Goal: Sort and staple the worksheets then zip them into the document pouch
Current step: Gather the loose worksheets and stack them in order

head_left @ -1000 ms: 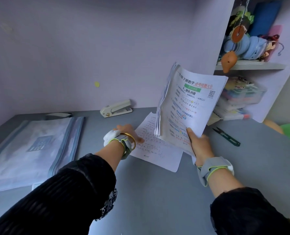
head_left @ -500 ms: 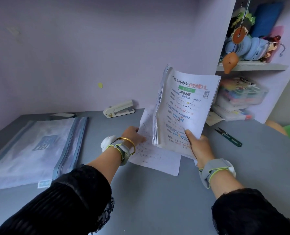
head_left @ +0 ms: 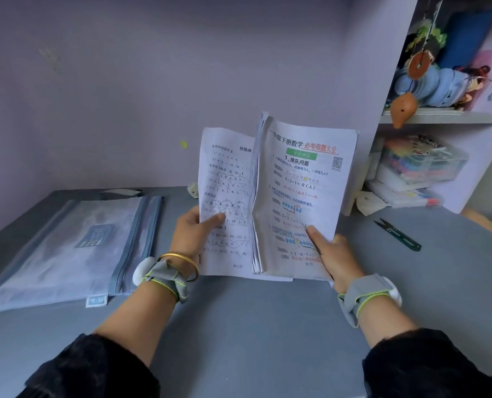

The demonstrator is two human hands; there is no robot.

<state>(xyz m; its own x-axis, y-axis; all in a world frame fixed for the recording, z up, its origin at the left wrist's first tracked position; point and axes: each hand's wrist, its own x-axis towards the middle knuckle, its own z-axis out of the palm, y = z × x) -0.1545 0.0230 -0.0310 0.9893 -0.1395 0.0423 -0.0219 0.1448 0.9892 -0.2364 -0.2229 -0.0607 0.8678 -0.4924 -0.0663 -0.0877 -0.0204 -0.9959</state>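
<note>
A grey worktop (head_left: 253, 326) meets a lilac wall. At left the document pouch (head_left: 66, 248) lies flat, nothing inside yet. The left hand (head_left: 193, 234) pinches a single worksheet (head_left: 224, 196); beside it the right hand (head_left: 329, 254) grips the worksheet stack (head_left: 305, 196). Both stand upright, long axis vertical, print facing the person. Sorting looks underway; stapling and zipping remain.

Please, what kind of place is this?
Probably a home study corner: a grey desk against a lilac wall, printed maths worksheets, a zip document pouch, and a side shelf with boxes of coloured pens.
</note>
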